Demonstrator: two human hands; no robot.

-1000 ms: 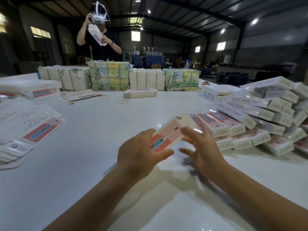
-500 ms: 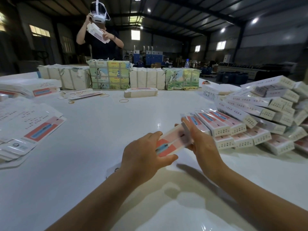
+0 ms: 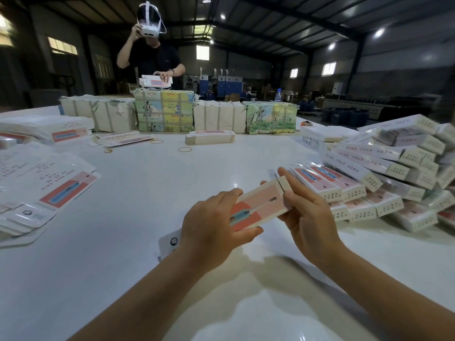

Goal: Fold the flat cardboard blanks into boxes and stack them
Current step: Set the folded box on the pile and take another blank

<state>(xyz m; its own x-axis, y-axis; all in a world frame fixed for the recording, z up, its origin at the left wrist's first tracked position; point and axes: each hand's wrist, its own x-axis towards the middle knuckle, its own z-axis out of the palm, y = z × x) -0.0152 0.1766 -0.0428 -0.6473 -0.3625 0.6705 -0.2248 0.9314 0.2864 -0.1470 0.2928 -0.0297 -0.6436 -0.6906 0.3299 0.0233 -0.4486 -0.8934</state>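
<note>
Two hands (image 3: 211, 232) (image 3: 307, 212) on one box (image 3: 258, 205)

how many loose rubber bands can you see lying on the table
3. One rubber band lies before the small flat stack, one farther back left beside the printed blank, one farthest left. Others may be hidden among the piles.

The hall is pretty dim overall, with light supplied by small ceiling lamps (image 3: 379, 32) and a few bright windows (image 3: 202, 52) that are blown out to pure white. The glossy white surface (image 3: 138, 193) is lit well, and lamp glare is picked up on it (one sharp sparkle near the middle). Soft shadows are cast under the forearms. Heavy fisheye bending is seen at the edges, and the stacked boxes (image 3: 394, 166) at right are smeared.
</note>
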